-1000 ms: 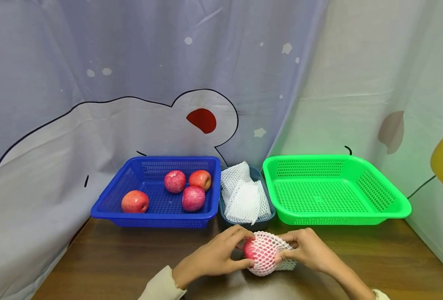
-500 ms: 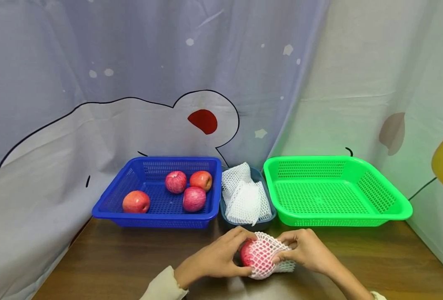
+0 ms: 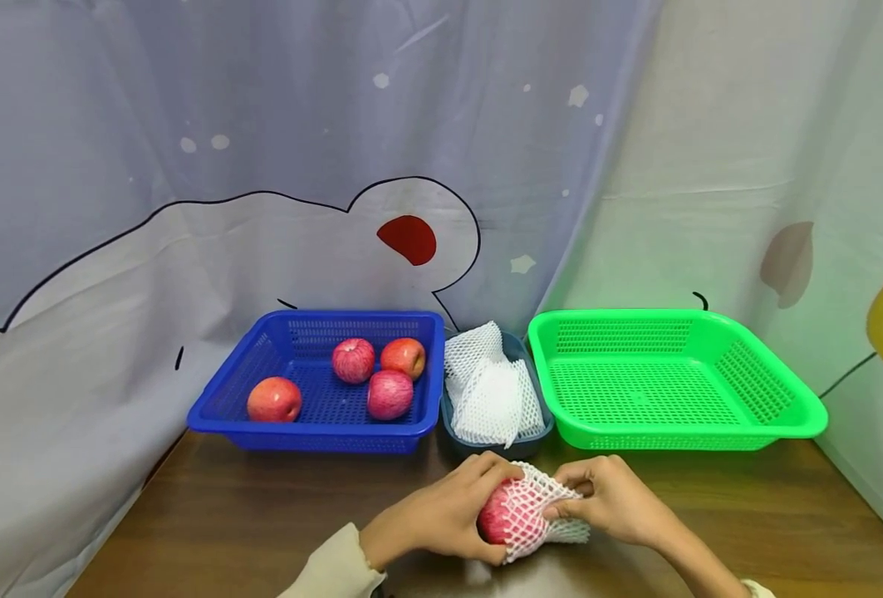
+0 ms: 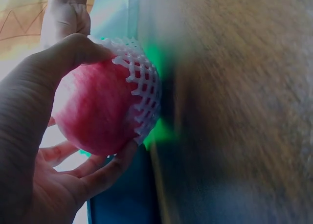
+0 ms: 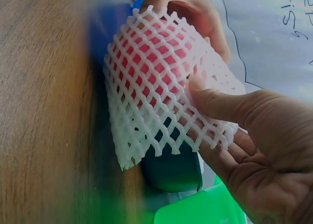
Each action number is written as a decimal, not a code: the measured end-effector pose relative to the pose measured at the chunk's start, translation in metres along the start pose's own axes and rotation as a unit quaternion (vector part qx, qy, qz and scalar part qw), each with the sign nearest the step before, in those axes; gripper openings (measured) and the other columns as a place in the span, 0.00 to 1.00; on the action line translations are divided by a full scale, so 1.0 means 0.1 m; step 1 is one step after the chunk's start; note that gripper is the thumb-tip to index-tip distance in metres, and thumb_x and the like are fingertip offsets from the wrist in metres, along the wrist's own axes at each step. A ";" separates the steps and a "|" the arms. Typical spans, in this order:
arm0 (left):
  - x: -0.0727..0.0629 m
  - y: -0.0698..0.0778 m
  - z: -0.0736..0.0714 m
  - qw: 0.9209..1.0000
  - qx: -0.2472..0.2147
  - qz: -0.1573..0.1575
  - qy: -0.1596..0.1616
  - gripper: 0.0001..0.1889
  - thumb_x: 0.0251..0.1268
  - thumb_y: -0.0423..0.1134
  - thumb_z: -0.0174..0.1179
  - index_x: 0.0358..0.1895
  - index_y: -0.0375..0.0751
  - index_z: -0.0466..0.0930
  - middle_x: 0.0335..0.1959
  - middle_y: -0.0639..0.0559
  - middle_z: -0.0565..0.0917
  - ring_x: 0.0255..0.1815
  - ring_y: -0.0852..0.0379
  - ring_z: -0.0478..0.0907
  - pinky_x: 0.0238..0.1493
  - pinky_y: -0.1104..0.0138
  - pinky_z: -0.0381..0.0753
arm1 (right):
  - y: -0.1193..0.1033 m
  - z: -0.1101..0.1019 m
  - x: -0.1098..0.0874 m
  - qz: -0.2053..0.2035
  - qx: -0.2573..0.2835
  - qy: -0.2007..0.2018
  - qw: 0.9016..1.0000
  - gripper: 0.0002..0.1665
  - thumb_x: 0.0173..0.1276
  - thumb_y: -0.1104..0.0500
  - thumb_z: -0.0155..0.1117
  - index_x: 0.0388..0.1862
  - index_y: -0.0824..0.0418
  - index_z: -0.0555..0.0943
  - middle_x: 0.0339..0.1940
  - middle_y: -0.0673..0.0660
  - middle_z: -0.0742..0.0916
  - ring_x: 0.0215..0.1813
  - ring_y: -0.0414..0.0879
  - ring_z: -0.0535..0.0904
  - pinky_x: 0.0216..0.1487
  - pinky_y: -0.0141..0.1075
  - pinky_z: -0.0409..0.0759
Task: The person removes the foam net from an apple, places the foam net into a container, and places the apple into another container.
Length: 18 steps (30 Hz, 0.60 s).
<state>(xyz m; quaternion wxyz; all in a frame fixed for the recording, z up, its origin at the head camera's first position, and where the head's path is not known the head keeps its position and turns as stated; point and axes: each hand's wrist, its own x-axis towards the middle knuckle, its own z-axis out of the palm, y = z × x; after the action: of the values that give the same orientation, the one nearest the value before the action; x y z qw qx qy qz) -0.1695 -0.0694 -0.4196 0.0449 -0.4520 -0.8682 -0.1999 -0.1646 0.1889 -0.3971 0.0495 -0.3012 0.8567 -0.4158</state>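
A red apple (image 3: 494,512) sits partly inside a white foam net sleeve (image 3: 528,508) near the front of the wooden table. My left hand (image 3: 452,509) grips the apple's bare left side, thumb and fingers on opposite sides, as the left wrist view shows. From the right, my right hand (image 3: 611,502) pinches the net sleeve between thumb and fingers. In the right wrist view the loose end of the net (image 5: 142,131) hangs past the apple, its open edge toward that hand. The mesh covers the apple's right part.
Behind the hands stands a small dark basket (image 3: 538,449) with several white net sleeves (image 3: 489,403). A blue basket (image 3: 314,430) holding several apples (image 3: 389,394) is at the left. At the right is a green basket (image 3: 680,432). A patterned curtain (image 3: 262,124) hangs behind them.
The left hand has shifted slightly right around the apple, fingers lying further over the net's edge. The right hand keeps its pinch on the sleeve, nearly still.
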 end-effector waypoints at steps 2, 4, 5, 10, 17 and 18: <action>0.01 0.00 0.01 1.000 0.004 0.003 -0.001 0.44 0.40 0.53 0.75 0.65 0.46 0.67 0.58 0.54 0.73 0.57 0.60 0.71 0.61 0.75 0.73 | -0.01 0.00 0.00 -0.003 0.008 -0.007 1.000 0.09 0.59 0.49 0.74 0.30 0.52 0.86 0.29 0.45 0.89 0.29 0.28 0.81 0.27 0.29 0.81; 0.02 0.01 0.02 1.000 0.009 0.006 0.000 0.45 0.38 0.53 0.76 0.64 0.46 0.67 0.58 0.54 0.72 0.56 0.61 0.71 0.60 0.75 0.73 | -0.02 0.00 0.00 -0.007 0.016 -0.013 1.000 0.08 0.60 0.50 0.74 0.32 0.52 0.86 0.30 0.46 0.89 0.31 0.28 0.82 0.28 0.29 0.82; 0.02 0.01 0.02 1.000 0.013 0.009 0.002 0.45 0.37 0.53 0.76 0.64 0.46 0.67 0.58 0.55 0.72 0.56 0.61 0.71 0.59 0.75 0.73 | -0.03 0.00 0.00 -0.010 0.020 -0.016 1.000 0.08 0.60 0.50 0.73 0.32 0.52 0.86 0.31 0.46 0.89 0.32 0.29 0.82 0.29 0.29 0.82; 0.05 0.02 0.02 0.999 0.034 0.023 0.005 0.46 0.35 0.54 0.77 0.62 0.46 0.67 0.55 0.55 0.72 0.54 0.61 0.71 0.57 0.77 0.72 | -0.04 0.01 0.00 -0.029 0.019 -0.019 0.999 0.05 0.62 0.52 0.72 0.35 0.51 0.86 0.33 0.47 0.89 0.35 0.30 0.83 0.33 0.30 0.83; 0.04 0.03 0.02 0.999 0.050 0.014 -0.008 0.47 0.33 0.56 0.77 0.62 0.49 0.66 0.54 0.57 0.70 0.53 0.63 0.70 0.52 0.79 0.74 | -0.01 0.05 0.00 -0.048 -0.006 -0.015 0.999 0.09 0.61 0.57 0.72 0.39 0.46 0.85 0.35 0.43 0.89 0.36 0.30 0.82 0.38 0.30 0.83; 0.04 0.03 0.02 0.998 0.053 0.013 -0.010 0.47 0.32 0.57 0.77 0.62 0.50 0.66 0.54 0.58 0.69 0.52 0.64 0.69 0.51 0.79 0.74 | -0.01 0.05 0.00 -0.047 -0.006 -0.016 0.999 0.09 0.61 0.58 0.72 0.39 0.45 0.85 0.35 0.42 0.88 0.36 0.30 0.82 0.38 0.30 0.83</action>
<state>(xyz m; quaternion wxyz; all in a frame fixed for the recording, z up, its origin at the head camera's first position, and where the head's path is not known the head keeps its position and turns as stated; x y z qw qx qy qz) -0.1691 -0.0634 -0.4195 0.0626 -0.4621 -0.8720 -0.1488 -0.1625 0.1846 -0.3999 0.0416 -0.3483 0.8430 -0.4078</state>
